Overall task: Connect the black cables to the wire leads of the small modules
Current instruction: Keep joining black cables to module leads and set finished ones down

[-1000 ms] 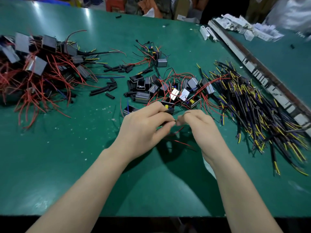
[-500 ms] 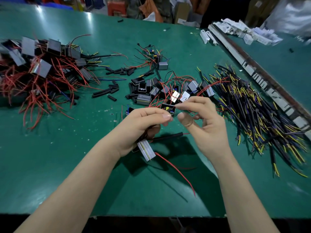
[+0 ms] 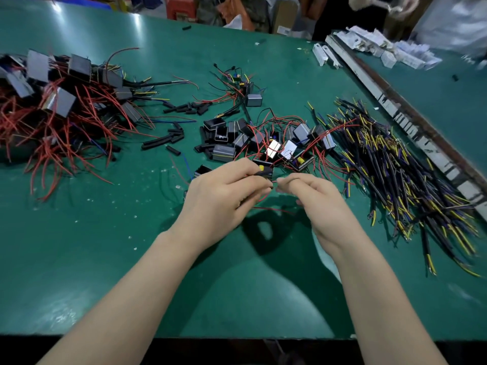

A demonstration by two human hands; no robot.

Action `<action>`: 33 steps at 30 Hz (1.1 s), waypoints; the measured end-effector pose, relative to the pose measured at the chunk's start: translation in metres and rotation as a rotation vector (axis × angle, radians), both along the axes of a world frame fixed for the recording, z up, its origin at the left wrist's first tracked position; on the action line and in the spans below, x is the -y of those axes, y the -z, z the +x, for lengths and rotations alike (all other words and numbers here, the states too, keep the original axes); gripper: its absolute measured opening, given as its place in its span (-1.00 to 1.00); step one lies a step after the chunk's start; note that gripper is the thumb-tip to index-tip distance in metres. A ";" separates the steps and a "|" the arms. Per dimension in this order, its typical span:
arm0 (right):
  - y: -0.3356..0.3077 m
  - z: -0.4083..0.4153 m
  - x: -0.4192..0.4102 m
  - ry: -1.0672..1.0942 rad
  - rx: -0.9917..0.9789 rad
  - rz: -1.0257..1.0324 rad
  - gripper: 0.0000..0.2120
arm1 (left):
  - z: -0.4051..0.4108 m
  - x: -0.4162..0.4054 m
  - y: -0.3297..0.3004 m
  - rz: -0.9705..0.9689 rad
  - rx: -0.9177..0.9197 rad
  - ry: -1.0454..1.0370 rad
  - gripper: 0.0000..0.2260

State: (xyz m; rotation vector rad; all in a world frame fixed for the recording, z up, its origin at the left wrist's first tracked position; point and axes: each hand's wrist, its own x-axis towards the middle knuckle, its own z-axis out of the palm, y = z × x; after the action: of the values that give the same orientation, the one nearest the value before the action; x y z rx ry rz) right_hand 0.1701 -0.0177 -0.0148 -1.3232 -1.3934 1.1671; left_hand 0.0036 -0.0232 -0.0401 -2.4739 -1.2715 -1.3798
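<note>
My left hand point(image 3: 224, 196) grips a black cable point(image 3: 263, 173) between thumb and fingers above the green table point(image 3: 105, 246). My right hand point(image 3: 316, 196) pinches a thin red wire lead point(image 3: 274, 181) right at the cable's end, fingertips of both hands almost touching. The module on that lead is hidden under my left hand; a red lead point(image 3: 271, 208) trails below. A heap of small modules point(image 3: 274, 148) with red leads lies just behind my hands. A big pile of black cables point(image 3: 395, 175) with yellow and blue ends lies to the right.
A large tangle of modules with red wires point(image 3: 52, 114) fills the far left. Short black sleeve pieces point(image 3: 168, 138) are scattered in the middle. A metal rail point(image 3: 411, 122) runs diagonally at the right. White parts point(image 3: 390, 48) lie beyond it. Another person stands at the far edge.
My hands lowered and drew together again; the module that hung below my left hand half a second ago is now hidden, and my right fingers closed onto the lead at the cable end.
</note>
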 end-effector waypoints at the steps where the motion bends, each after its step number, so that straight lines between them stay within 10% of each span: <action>1: 0.000 0.001 0.000 -0.014 -0.025 -0.016 -0.73 | 0.000 0.000 0.000 -0.002 0.004 -0.002 -0.88; 14: 0.005 0.004 0.004 0.156 0.376 0.856 -0.87 | 0.004 0.005 -0.022 -0.740 0.708 0.173 -0.91; 25: 0.008 0.003 0.002 0.114 0.486 0.823 -0.91 | 0.000 0.006 -0.026 -1.014 0.734 0.347 -0.90; 29: 0.008 0.001 0.005 0.023 0.421 0.671 -0.89 | -0.001 0.004 -0.023 -0.927 0.713 0.312 -0.94; 33: 0.011 0.003 0.002 0.012 0.415 0.449 -0.83 | -0.002 0.001 -0.012 -0.293 0.252 0.090 -0.95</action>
State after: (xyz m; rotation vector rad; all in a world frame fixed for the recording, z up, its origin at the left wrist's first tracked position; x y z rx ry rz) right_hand 0.1730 -0.0196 -0.0258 -1.2788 -1.8099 0.5318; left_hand 0.0019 -0.0244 -0.0282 -2.6356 -1.5286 -1.6837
